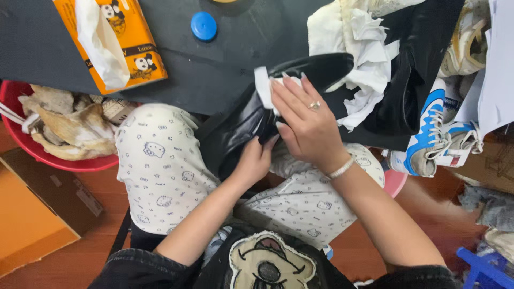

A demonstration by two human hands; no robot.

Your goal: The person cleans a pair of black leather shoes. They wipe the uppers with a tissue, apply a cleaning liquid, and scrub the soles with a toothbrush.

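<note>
Now right hand (308,120) flat w/ white wipe (263,85) on black shoe (251,120), left hand (256,158) gripping underneath.

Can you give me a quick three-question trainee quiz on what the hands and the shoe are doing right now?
1. True or false: the right hand presses a white cloth against the black shoe.
2. What does the left hand grip?
A. the orange tissue box
B. the black shoe
C. the blue lid
3. Fill in: the red basin lies on the person's ____ side.

Key:
1. True
2. B; it grips the shoe's lower part, over the lap.
3. left
</note>
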